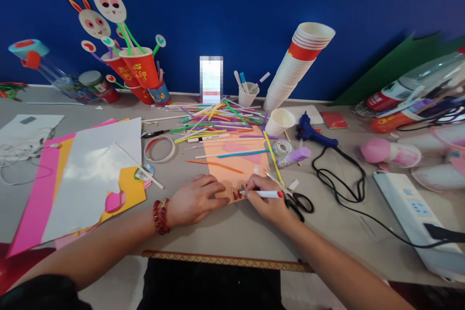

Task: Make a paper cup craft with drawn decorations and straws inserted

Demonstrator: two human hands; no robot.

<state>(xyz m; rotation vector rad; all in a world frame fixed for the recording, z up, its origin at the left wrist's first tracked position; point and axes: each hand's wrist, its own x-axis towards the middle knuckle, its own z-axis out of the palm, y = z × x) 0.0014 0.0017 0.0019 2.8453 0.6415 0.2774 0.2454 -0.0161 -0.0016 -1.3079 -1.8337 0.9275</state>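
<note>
The right hand (268, 201) grasps a slim white marker with a red end (267, 194), its tip at a row of small, dark-outlined ovals coloured reddish brown (237, 193). These ovals sit along the near edge of a peach-coloured paper sheet (221, 167), which lies flat on the grey bench (203, 240) in front of the person. The left hand (198, 198) is palm down and grips nothing, fingers extended, their tips at the sheet's near left corner; a red beaded bracelet (161, 218) circles that wrist.

Just beside the right hand lie black-handled scissors (303, 202). Across the far part of the sheet and beyond it spreads a tangle of multicoloured fuzzy stems (218, 118). To the left are a wide roll of tape (161, 160) and layered sheets in glossy white, orange and pink (94, 155). To the right are a purple glue stick (296, 156), a white paper cup (279, 123) and a blue glue gun (315, 134) with a black cord.

Along the blue wall (247, 9) at the back stand red paper cups with rabbit faces (140, 70), a phone with a blurred screen (211, 77), a cup of markers (248, 96) and a tall, leaning stack of paper cups (292, 70).
</note>
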